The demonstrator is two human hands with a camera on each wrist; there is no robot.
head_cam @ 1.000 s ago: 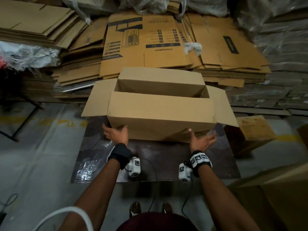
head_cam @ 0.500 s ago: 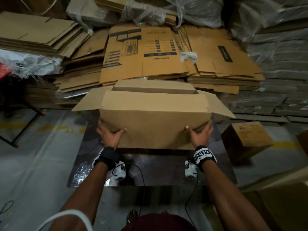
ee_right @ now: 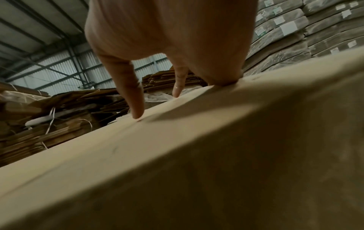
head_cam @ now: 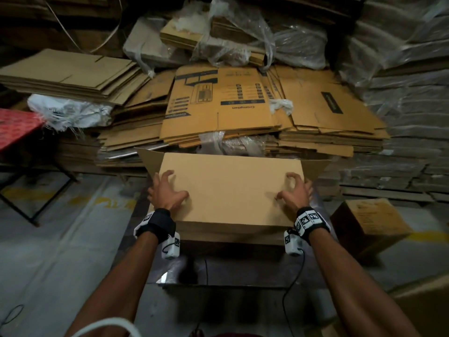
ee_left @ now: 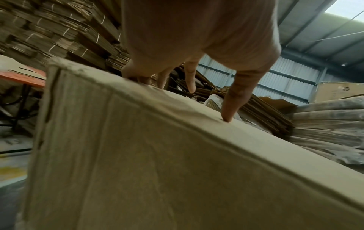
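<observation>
The plain cardboard box [head_cam: 230, 190] lies on a dark, glossy board [head_cam: 243, 271], smooth broad face up, flaps open at the far side. Left hand [head_cam: 166, 190] and right hand [head_cam: 295, 194], splayed wide, press arched fingertips near its left and right edges.

Head cam: high up, looks fwd & down onto box [head_cam: 230, 188] top at mid range, w/ flat cardboard [head_cam: 218, 105] beyond. L wrist cam: under left hand [ee_left: 201, 35], v. close to box's near face, aims along fingers & up twd roof [ee_left: 325, 38]. R wrist cam: mirror of that, under right hand [ee_right: 171, 31]. All 3 share box top edge & cardboard behind.
</observation>
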